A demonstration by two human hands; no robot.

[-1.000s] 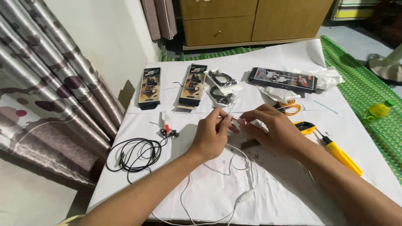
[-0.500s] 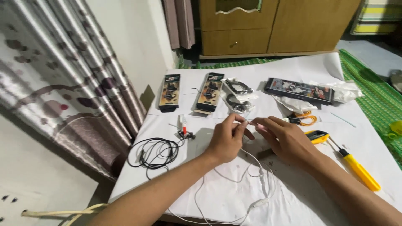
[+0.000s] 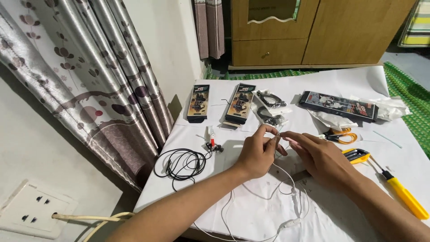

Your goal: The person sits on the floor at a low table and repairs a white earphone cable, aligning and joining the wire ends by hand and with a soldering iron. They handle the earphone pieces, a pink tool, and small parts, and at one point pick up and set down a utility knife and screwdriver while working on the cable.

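Over the white-covered table [image 3: 268,215], my left hand [image 3: 258,151] and my right hand [image 3: 320,154] meet at the fingertips. Both pinch the end of a thin white earphone cable [image 3: 293,197], which loops down toward the table's near edge. A coiled black earphone cable [image 3: 181,162] with a small red-and-black plug lies left of my left hand. A yellow-handled screwdriver [image 3: 401,190] and a yellow utility knife [image 3: 357,155] lie just right of my right hand.
Two black earphone boxes [image 3: 198,103] [image 3: 239,103], bagged black cables [image 3: 268,107], a long black package [image 3: 338,106] and orange-handled scissors [image 3: 340,134] line the far side. A patterned curtain [image 3: 89,80] hangs at left, a wall socket [image 3: 31,215] lower left, a wooden cabinet [image 3: 313,31] behind.
The view has shifted right and tilted up, so the table sits further right. My hands stay together on the white cable, almost unmoved on the table.
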